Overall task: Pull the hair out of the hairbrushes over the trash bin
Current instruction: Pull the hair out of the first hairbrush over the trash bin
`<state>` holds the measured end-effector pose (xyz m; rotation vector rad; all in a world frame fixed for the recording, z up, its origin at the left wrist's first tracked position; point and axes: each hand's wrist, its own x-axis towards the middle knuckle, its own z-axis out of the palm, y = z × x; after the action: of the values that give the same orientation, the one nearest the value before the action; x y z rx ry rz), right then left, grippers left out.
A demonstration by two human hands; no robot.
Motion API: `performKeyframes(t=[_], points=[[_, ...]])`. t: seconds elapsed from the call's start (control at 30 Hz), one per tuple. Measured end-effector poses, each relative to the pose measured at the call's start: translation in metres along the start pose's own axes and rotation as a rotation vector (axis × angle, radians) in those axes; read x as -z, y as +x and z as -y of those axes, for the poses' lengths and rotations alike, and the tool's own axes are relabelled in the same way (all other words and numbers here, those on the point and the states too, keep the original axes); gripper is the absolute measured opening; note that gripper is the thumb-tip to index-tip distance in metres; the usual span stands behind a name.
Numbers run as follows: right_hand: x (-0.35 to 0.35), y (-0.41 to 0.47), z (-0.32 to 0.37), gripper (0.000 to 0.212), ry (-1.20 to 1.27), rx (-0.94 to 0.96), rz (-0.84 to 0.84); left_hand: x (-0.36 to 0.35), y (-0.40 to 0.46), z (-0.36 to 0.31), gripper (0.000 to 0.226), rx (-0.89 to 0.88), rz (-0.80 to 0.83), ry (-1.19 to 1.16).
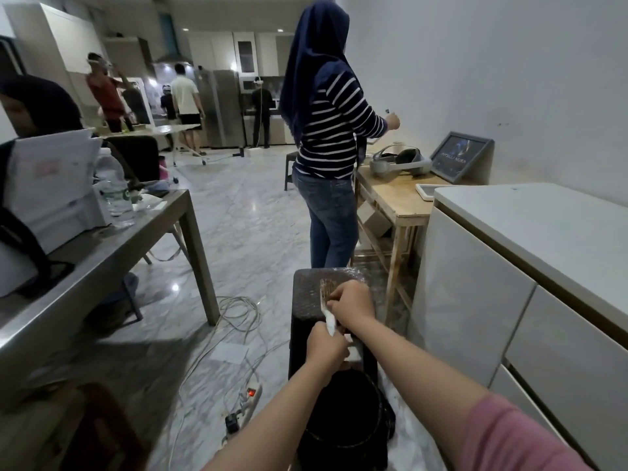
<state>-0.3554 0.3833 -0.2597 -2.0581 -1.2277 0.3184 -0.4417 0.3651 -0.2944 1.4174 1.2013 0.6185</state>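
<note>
low centre of the frame, left hand [325, 345] grips the hairbrush [327, 307] handle, right hand [351, 304] pinching its bristles above the trash bin [343, 419]

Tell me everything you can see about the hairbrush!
The hairbrush has a white handle and pale bristles, plastic by the look. It is held roughly upright, bristle end up, over a dark stool, with the black trash bin just below. The left hand grips the handle; the right hand pinches at the bristles. Details are blurred.
</note>
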Motion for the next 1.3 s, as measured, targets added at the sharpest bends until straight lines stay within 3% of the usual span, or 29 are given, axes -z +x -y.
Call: performKeyframes(t=[0.2, 0.63, 0.93, 1.2, 1.3], points=[[-0.006, 0.004, -0.002, 0.016, -0.122, 0.128, 0.064, 0.021, 0.007, 0.014, 0.021, 0.121, 0.004, -0.100], [-0.002, -0.004, -0.009, 0.013, -0.094, 0.270, 0.073, 0.031, 0.011, -0.002, 0.018, 0.297, -0.077, -0.355], [0.013, -0.015, -0.032, 0.012, 0.125, 0.192, 0.051, 0.032, 0.030, 0.006, 0.017, 0.352, -0.175, -0.399], [0.045, -0.010, -0.064, 0.007, 0.469, -0.091, -0.280, 0.045, 0.048, 0.026, 0.022, 0.369, -0.256, -0.426], [0.045, -0.003, -0.086, 0.005, 0.462, -0.231, -0.332, 0.045, 0.055, 0.036, 0.020, 0.373, -0.266, -0.391]])
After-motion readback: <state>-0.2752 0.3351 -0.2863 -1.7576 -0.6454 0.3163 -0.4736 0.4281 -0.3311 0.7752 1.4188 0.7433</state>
